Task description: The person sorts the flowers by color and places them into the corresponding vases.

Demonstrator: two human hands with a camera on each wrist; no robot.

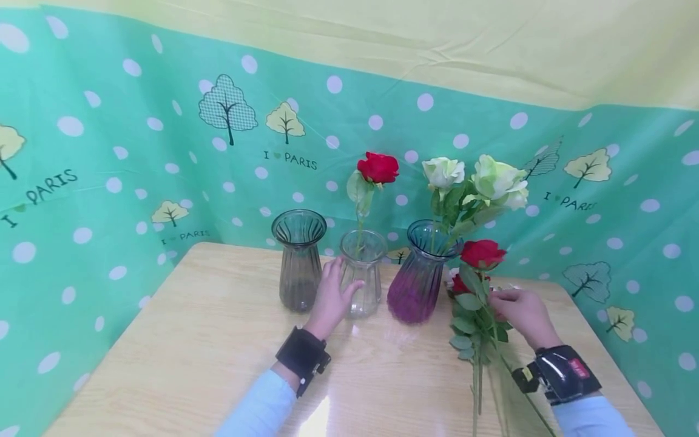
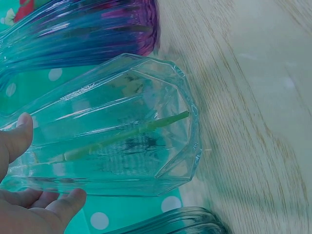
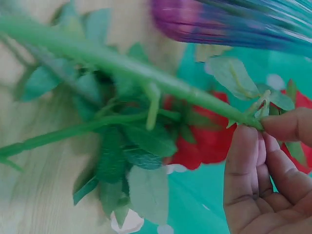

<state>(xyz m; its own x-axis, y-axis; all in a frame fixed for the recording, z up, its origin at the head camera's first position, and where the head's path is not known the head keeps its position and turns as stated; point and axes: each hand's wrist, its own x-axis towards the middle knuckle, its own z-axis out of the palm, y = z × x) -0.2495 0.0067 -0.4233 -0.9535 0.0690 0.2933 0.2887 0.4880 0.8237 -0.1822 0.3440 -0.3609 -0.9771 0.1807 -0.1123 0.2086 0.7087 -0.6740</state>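
Note:
My left hand is at the left side of a clear glass vase, thumb across its front and fingers along its side. In the left wrist view, the thumb and fingers lie around the narrower part of this vase. One red rose stands in it, its green stem slanting down to the base. My right hand pinches a green stem of a red rose between thumb and fingertips. Another red rose with leaves lies beneath it on the table.
Left of the clear vase stands a grey glass vase. To its right, a blue and purple vase holds several pale green-white roses. Loose stems reach toward the table's front. A green dotted cloth hangs behind the wooden table.

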